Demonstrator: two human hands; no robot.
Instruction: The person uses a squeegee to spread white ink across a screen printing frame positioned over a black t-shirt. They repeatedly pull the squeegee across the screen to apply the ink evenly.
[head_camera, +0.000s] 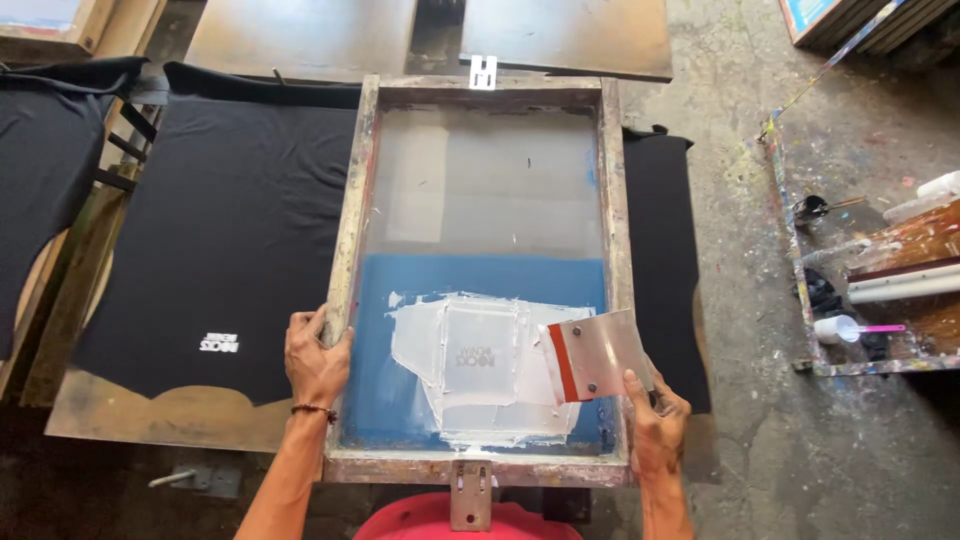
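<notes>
A wooden-framed printing screen (352, 190) lies flat in front of me over a black garment. Its lower mesh is blue and smeared with white ink (430, 345) around a small square design. My left hand (315, 358) grips the frame's left rail near the bottom. My right hand (655, 420) holds a squeegee (598, 352) with a metal handle and a red rubber edge, tilted over the mesh at the lower right, just beside the white ink.
A black T-shirt (220, 240) with a small white print lies on the pallet to the left. Another black garment (40, 150) is at far left. A paint-spattered rack (790, 240) with white tubes and a cup stands on the concrete floor at right.
</notes>
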